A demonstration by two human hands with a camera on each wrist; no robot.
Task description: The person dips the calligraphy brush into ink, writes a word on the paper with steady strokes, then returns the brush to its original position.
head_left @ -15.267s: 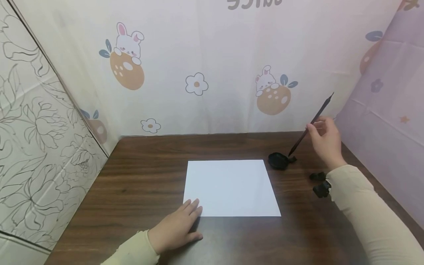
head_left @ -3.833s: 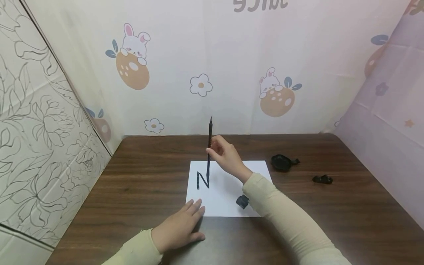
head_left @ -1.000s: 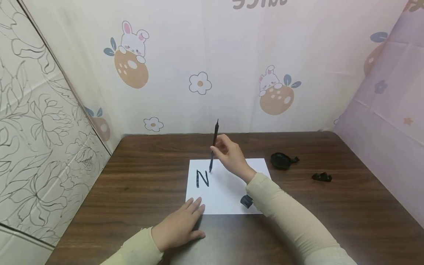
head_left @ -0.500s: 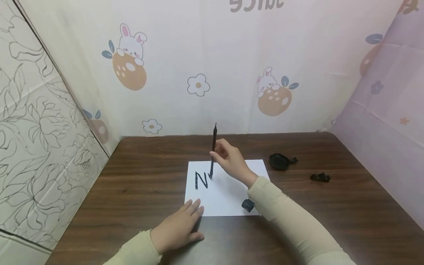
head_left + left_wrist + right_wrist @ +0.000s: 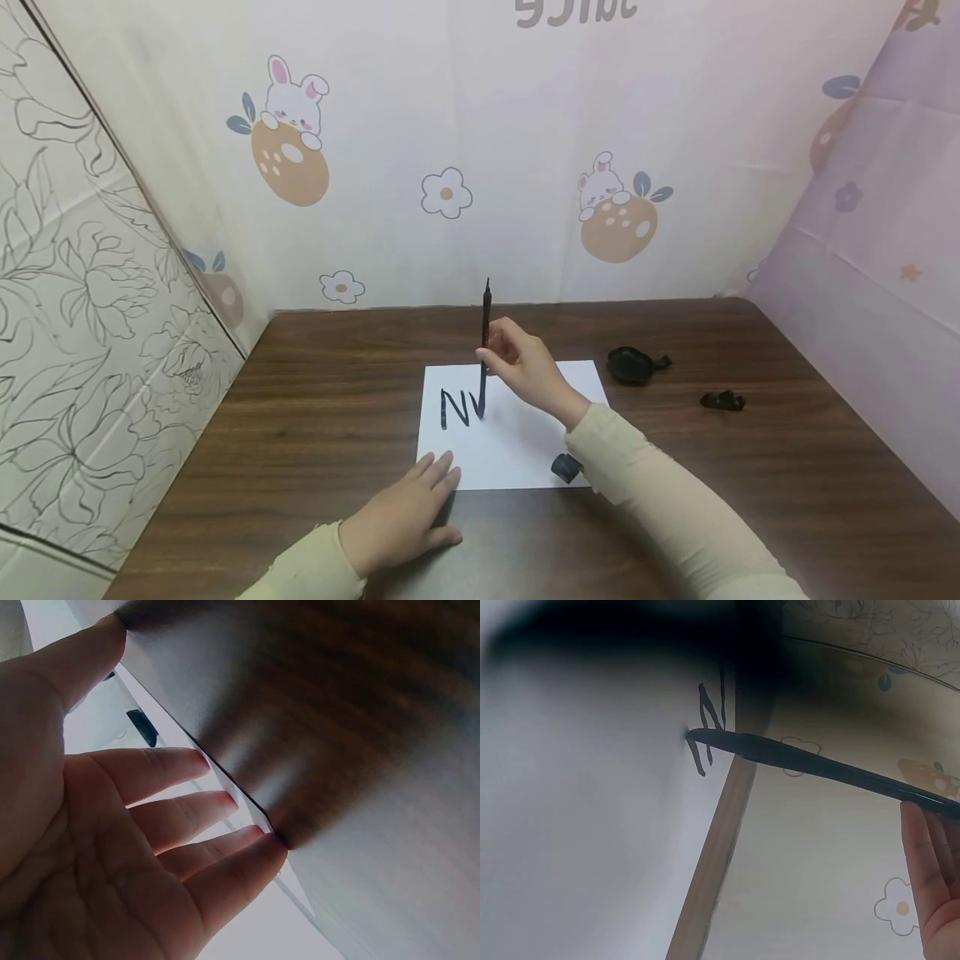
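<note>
A white sheet of paper [image 5: 517, 454] lies on the brown table, with a black letter N [image 5: 454, 410] at its left and a short slanting stroke just right of it. My right hand [image 5: 528, 371] pinches a dark writing brush [image 5: 486, 321] held nearly upright, thumb and fingers around the handle. In the right wrist view the tip of the brush [image 5: 817, 763] meets the paper at the end of the slanted stroke. My left hand [image 5: 401, 518] rests with straight, spread fingers on the paper's near left corner; the left wrist view shows its fingertips [image 5: 217, 801] along the edge.
Right of the paper stands a small black ink dish [image 5: 628, 367] with a short handle. Farther right lies a small black object [image 5: 722, 401], perhaps a brush rest. Printed curtains [image 5: 517, 125] border the table [image 5: 330, 375] at the back and right. A black device [image 5: 566, 468] is under the right wrist.
The right hand took the brush from beside the ink dish to the paper, where the N appeared. In the last second the tip moved down, leaving a slanted stroke. The left hand stayed put.
</note>
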